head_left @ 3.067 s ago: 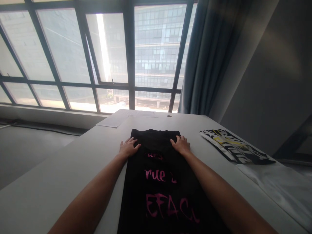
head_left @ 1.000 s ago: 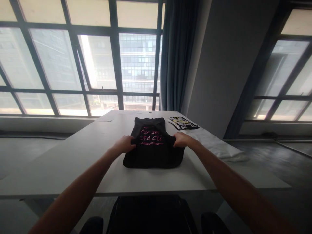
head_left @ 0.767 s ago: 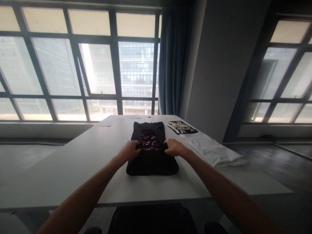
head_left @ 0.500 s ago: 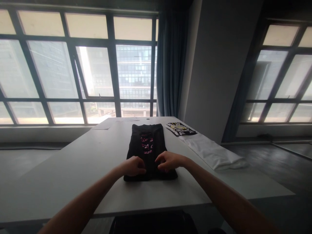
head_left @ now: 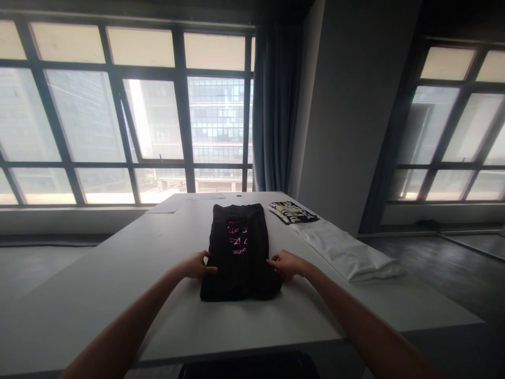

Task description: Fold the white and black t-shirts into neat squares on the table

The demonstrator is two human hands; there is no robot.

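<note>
Left hand (head_left: 195, 266) flat-ish against the left edge of a folded black T-shirt (head_left: 239, 252), fingers loosely spread and pointing right, fingertips touching the cloth. Right hand (head_left: 287, 264) mirrored at the right edge, fingers slightly curled and pointing left, tips against the fabric; nothing pinched or lifted by either.

Shirt folded into a long, narrow rectangle, lying flat on the white worktop (head_left: 118, 273), running from near to far, about centred across its width. Near end thicker and a little bulged, with rounded corners where the layers double over. Far end squared off and thinner. Pink lettering on the upper face, toward the far half, only partly readable; rest of the cloth plain black with faint creases running lengthwise. Both hands beside the near half, just short of the near end.

Off to the right and farther away, well apart from the shirt: a folded black-and-white patterned garment (head_left: 292, 212) with some yellow, and nearer than that a folded white cloth (head_left: 347, 252) along the right edge. Sheets of paper (head_left: 163, 208) at the far left of the worktop.
</note>
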